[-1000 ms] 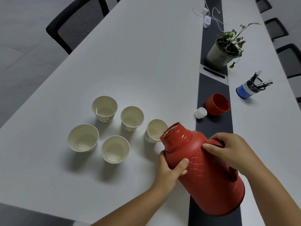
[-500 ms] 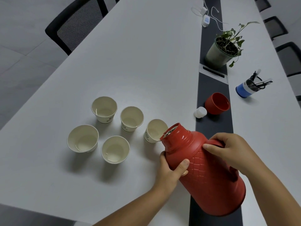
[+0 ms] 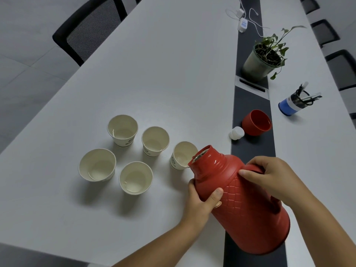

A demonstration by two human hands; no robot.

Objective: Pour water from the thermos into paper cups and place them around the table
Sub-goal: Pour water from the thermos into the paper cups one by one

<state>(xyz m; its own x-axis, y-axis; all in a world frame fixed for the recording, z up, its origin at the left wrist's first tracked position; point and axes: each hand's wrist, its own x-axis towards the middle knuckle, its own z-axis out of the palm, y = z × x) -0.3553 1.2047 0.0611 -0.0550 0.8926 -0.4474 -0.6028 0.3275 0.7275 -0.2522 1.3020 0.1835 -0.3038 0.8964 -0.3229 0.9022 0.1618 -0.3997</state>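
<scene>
A red thermos (image 3: 244,205) is tilted left with its open mouth over the rim of the rightmost paper cup (image 3: 182,154). My right hand (image 3: 269,178) grips its handle. My left hand (image 3: 202,201) holds the neck from below, thumb on the front. Several more paper cups stand to the left on the white table (image 3: 154,74): one at the back left (image 3: 122,129), one in the middle (image 3: 155,140), one at the front left (image 3: 97,164) and one at the front (image 3: 135,177). Each shows a little water at the bottom.
The thermos's red cap (image 3: 257,122) and white stopper (image 3: 236,132) lie on the dark centre strip (image 3: 250,97). A potted plant (image 3: 262,56), a blue pen holder (image 3: 294,104) and a charger with cable (image 3: 243,24) sit further back. Black chairs (image 3: 90,29) stand at both sides.
The thermos mouth has dipped slightly lower over the rightmost cup. Both hands keep the same grip.
</scene>
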